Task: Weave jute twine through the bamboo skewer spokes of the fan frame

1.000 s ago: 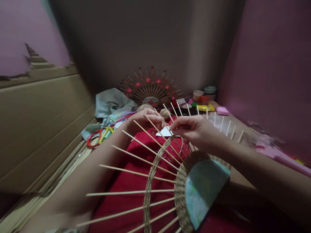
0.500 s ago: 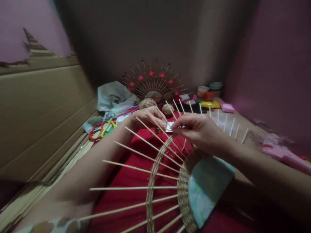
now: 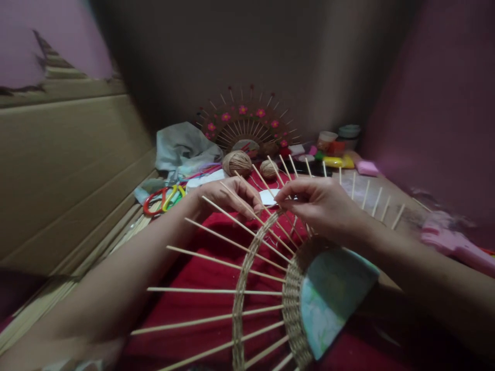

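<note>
The weaving of twine through the sticks (image 3: 232, 263) of the half-round frame (image 3: 288, 304) is in hand: the right hand (image 3: 320, 206) pinches the strand at the outer woven ring's twelve o'clock, while the left hand (image 3: 224, 196), fingers curled around sticks, steadies them at eleven. The next pass seems to call for threading behind the neighbouring stick, keeping tension.

Wooden sticks (image 3: 216, 261) carry rough twine weave (image 3: 240, 288) (red cloth (image 3: 201, 314) beneath)

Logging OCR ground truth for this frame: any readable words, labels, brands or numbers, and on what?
None readable anywhere in the head view.
Jars at the back: any labels are too small and blurred.
White card between left hand and right hand: no print visible.
Disc at the centre of the woven stick frame: mottled colours only, no text.
Cardboard: no print visible.
</note>
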`<action>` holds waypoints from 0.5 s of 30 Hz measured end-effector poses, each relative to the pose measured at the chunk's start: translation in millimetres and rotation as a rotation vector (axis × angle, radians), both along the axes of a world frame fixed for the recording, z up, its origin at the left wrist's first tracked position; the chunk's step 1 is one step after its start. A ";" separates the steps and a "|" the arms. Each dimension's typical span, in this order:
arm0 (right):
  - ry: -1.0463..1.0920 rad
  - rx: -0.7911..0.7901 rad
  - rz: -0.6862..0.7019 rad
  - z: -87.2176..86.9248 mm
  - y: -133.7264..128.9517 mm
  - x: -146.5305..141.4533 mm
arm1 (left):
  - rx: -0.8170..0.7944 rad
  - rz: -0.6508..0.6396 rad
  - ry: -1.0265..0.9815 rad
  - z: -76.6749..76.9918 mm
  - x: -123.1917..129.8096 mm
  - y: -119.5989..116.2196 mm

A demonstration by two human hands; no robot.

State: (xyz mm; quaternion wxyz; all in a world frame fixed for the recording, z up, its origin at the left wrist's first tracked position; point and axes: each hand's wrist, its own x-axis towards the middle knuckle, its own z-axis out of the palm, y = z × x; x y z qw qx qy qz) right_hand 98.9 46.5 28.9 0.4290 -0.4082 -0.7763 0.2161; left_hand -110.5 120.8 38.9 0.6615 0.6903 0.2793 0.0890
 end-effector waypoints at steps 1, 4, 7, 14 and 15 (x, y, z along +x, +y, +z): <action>-0.001 -0.009 -0.007 0.0 0.3 -0.1 | 0.001 0.025 -0.034 -2.3 0.1 -2.2; -0.025 -0.037 -0.024 0.3 0.8 0.3 | -0.019 0.057 -0.118 -8.6 1.5 -5.6; -0.052 -0.053 -0.030 1.4 0.3 1.0 | -0.028 0.054 -0.109 -13.3 2.2 -5.5; -0.103 -0.107 -0.039 3.2 -0.3 2.3 | -0.059 0.009 -0.107 -18.9 5.7 -8.0; -0.108 -0.100 -0.055 4.0 -1.3 2.3 | -0.076 0.016 -0.115 -19.1 6.7 -8.9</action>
